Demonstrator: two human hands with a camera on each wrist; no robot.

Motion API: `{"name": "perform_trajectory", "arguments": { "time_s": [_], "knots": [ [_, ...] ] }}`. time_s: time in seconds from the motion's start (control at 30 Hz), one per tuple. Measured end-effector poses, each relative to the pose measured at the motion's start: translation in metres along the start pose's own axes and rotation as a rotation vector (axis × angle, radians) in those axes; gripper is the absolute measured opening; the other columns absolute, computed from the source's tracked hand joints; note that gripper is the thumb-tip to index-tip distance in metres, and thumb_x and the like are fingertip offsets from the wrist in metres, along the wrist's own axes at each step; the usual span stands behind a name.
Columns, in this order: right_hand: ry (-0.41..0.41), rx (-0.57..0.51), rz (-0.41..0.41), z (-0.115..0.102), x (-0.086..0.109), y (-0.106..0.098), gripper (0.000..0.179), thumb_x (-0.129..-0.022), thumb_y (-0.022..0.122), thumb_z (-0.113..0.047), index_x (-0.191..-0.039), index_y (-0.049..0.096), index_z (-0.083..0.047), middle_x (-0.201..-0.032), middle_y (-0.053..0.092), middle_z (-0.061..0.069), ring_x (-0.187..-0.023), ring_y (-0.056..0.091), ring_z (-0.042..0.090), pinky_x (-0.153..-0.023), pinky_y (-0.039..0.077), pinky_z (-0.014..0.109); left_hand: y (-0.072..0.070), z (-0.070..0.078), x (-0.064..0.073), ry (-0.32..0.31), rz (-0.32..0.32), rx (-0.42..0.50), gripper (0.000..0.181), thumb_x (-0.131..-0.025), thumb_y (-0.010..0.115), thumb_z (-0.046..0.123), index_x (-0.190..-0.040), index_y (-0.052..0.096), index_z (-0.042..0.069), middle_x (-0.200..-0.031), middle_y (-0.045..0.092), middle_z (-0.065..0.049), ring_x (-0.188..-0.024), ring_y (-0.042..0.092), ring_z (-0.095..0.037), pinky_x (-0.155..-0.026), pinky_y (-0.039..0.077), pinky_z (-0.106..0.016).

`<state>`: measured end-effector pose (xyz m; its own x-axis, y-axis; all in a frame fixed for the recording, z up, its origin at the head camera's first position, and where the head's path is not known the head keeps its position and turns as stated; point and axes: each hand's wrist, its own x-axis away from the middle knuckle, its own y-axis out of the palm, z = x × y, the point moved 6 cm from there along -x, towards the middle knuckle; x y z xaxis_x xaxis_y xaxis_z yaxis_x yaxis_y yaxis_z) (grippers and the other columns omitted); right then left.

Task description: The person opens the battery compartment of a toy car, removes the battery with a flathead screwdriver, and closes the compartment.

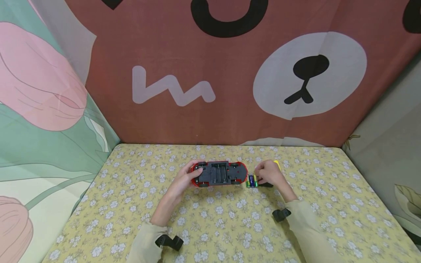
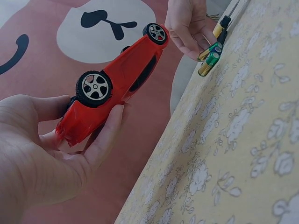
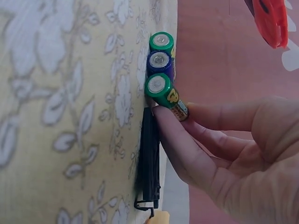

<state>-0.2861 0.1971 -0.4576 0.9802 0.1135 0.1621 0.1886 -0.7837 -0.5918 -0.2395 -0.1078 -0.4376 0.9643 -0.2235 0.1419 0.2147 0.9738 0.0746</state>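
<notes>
My left hand (image 1: 179,182) grips the rear or front end of a red toy car (image 2: 126,70), thumb on its black underside. The car is held upside down above the table, and an uncovered battery compartment (image 1: 219,173) shows mid-chassis. To its right, my right hand (image 1: 270,172) pinches a green battery (image 3: 158,85) between thumb and fingers at the battery's far end. That battery is tilted, beside a blue battery (image 3: 159,60) and another green battery (image 3: 161,42) lying in a row. A flat black cover (image 3: 150,158) with a small clip lies just below my right fingers.
A yellow-handled tool (image 2: 220,29) lies behind the right hand, mostly hidden in the head view. The table's yellow flowered cloth (image 1: 217,226) stretches to a printed fabric backdrop (image 1: 197,124) at the far edge. More printed fabric hangs on both sides.
</notes>
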Motion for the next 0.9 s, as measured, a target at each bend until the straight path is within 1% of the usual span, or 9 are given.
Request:
{"name": "perform_trajectory", "arguments": {
  "time_s": [0.17, 0.4, 0.5, 0.6, 0.67, 0.8, 0.9],
  "knots": [
    [-0.012, 0.053, 0.019, -0.003, 0.001, 0.001, 0.015, -0.095, 0.058, 0.008, -0.096, 0.074, 0.010, -0.098, 0.071, 0.024, -0.074, 0.073, 0.028, -0.064, 0.062, 0.039, 0.000, 0.000, 0.000, 0.000, 0.001, 0.000, 0.040, -0.105, 0.060, 0.019, -0.145, 0.059, 0.014, -0.134, 0.060, -0.016, -0.098, 0.070, -0.024, -0.081, 0.059, -0.039],
    [-0.039, 0.129, 0.045, -0.004, 0.001, 0.003, 0.016, -0.097, 0.061, 0.006, -0.090, 0.075, 0.007, -0.093, 0.072, 0.020, -0.071, 0.072, 0.026, -0.064, 0.061, 0.038, 0.000, 0.000, 0.000, 0.001, 0.007, 0.000, 0.039, -0.105, 0.060, 0.018, -0.144, 0.060, 0.014, -0.133, 0.060, -0.016, -0.098, 0.070, -0.024, -0.083, 0.059, -0.040],
    [-0.038, 0.137, 0.041, -0.004, 0.001, 0.001, 0.017, -0.098, 0.060, 0.004, -0.093, 0.075, 0.007, -0.093, 0.073, 0.019, -0.071, 0.072, 0.025, -0.064, 0.061, 0.038, 0.001, -0.001, 0.000, 0.002, 0.006, -0.002, 0.039, -0.105, 0.060, 0.018, -0.144, 0.060, 0.014, -0.133, 0.060, -0.016, -0.098, 0.071, -0.024, -0.083, 0.059, -0.040],
    [-0.046, 0.149, 0.036, -0.006, 0.002, -0.006, 0.018, -0.101, 0.058, 0.001, -0.098, 0.074, 0.009, -0.093, 0.072, 0.020, -0.072, 0.071, 0.024, -0.064, 0.061, 0.037, 0.000, -0.001, 0.000, 0.003, 0.004, -0.008, 0.039, -0.105, 0.060, 0.019, -0.144, 0.060, 0.014, -0.133, 0.060, -0.016, -0.099, 0.070, -0.024, -0.084, 0.058, -0.040],
    [-0.056, 0.178, 0.050, -0.008, 0.003, -0.013, 0.018, -0.102, 0.058, -0.001, -0.102, 0.073, 0.009, -0.093, 0.072, 0.020, -0.071, 0.069, 0.023, -0.063, 0.059, 0.038, 0.000, -0.002, -0.001, 0.001, 0.002, -0.011, 0.040, -0.105, 0.060, 0.019, -0.145, 0.059, 0.015, -0.133, 0.060, -0.016, -0.099, 0.070, -0.024, -0.083, 0.058, -0.040],
    [-0.090, 0.312, 0.103, -0.011, 0.006, -0.029, 0.017, -0.100, 0.062, -0.005, -0.103, 0.073, 0.008, -0.093, 0.071, 0.021, -0.067, 0.064, 0.025, -0.061, 0.055, 0.041, 0.000, -0.003, -0.001, -0.005, 0.001, -0.014, 0.040, -0.105, 0.061, 0.021, -0.145, 0.059, 0.016, -0.135, 0.060, -0.015, -0.098, 0.070, -0.023, -0.083, 0.058, -0.039],
    [-0.085, 0.388, 0.125, -0.010, 0.009, -0.037, 0.017, -0.098, 0.066, -0.005, -0.104, 0.072, 0.009, -0.097, 0.071, 0.024, -0.069, 0.064, 0.027, -0.063, 0.054, 0.044, 0.000, -0.003, -0.001, -0.008, 0.000, -0.013, 0.041, -0.105, 0.061, 0.021, -0.145, 0.059, 0.015, -0.135, 0.060, -0.015, -0.098, 0.070, -0.022, -0.082, 0.058, -0.038]
  ]
}}
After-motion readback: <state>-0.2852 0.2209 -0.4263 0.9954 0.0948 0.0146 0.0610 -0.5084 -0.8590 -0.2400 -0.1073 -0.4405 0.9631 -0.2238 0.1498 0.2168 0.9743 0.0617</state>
